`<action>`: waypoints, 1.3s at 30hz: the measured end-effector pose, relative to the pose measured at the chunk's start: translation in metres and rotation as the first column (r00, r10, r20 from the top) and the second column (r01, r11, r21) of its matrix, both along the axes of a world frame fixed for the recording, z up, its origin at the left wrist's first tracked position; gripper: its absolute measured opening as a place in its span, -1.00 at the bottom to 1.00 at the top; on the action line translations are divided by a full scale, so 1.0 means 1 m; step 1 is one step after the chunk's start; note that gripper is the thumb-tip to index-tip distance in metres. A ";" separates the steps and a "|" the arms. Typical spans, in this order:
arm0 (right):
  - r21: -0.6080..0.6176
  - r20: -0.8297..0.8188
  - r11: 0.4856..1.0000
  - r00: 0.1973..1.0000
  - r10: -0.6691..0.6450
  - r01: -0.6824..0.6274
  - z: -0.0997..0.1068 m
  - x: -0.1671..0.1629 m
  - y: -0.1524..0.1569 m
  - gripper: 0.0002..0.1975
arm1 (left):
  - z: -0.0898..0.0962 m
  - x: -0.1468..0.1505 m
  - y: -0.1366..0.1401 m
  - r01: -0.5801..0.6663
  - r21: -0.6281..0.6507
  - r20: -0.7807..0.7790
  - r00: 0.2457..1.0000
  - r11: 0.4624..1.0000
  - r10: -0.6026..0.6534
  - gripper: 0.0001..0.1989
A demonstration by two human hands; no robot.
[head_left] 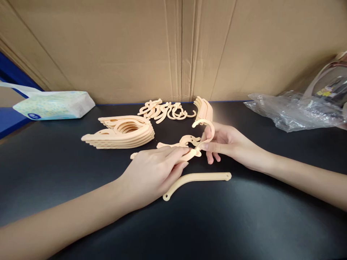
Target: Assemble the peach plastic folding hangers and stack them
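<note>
In the middle of the table, my left hand (157, 168) is closed over a peach plastic hanger arm piece (191, 155), pressing it low against the tabletop. My right hand (226, 142) pinches a curved hanger hook (211, 131) between thumb and fingers. The hook's lower end meets the arm pieces; whether it is fastened there I cannot tell. Behind my left fingers lies another part with a rounded, holed end (189, 139), partly hidden. One loose bent bar (200, 177) with a hole at each end rests in front of my hands.
A stack of folded hanger bodies (121, 135) stands at left. Behind are a pile of loose hooks (165, 110) and a stack of bars (204, 108). A tissue pack (56, 104) lies far left, a clear plastic bag (292, 110) far right. Cardboard (121, 50) walls the back.
</note>
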State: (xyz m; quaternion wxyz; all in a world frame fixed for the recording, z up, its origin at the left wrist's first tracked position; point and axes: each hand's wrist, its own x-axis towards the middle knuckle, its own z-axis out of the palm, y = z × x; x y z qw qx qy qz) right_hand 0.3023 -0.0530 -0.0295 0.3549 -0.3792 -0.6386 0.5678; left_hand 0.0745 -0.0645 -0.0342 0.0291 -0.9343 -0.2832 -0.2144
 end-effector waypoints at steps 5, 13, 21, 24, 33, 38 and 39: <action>0.023 0.022 1.000 1.000 0.020 -0.020 -0.001 0.001 -0.001 -0.72 | 0.010 -0.003 -0.005 -0.089 -0.330 -0.038 0.996 0.940 0.081 -0.76; 0.698 0.402 0.708 0.878 -0.260 -0.111 -0.001 -0.005 -0.019 -0.81 | 0.024 -0.003 -0.003 0.159 -0.949 0.215 0.958 0.274 0.191 -0.79; 0.793 0.603 0.263 0.771 -0.206 -0.550 -0.003 -0.007 -0.028 -0.75 | 0.020 -0.008 0.007 0.377 -0.926 0.358 0.873 0.009 0.332 -0.87; 0.776 0.626 0.269 0.748 -0.218 -0.571 -0.003 -0.008 -0.027 -0.82 | 0.021 -0.009 0.009 0.397 -0.916 0.348 0.862 -0.063 0.369 -0.84; 0.787 0.537 0.436 0.833 -0.133 -0.438 -0.005 -0.004 -0.022 -0.80 | 0.024 -0.005 0.009 0.412 -0.911 0.367 0.842 -0.031 0.396 -0.83; 0.812 0.450 0.512 0.858 -0.246 -0.279 -0.004 -0.001 -0.024 -0.84 | 0.024 -0.004 0.008 0.408 -0.913 0.358 0.820 -0.017 0.446 -0.83; 0.806 0.448 0.535 0.851 -0.273 -0.253 -0.004 0.000 -0.025 -0.87 | 0.024 -0.004 0.008 0.402 -0.915 0.352 0.821 -0.019 0.449 -0.80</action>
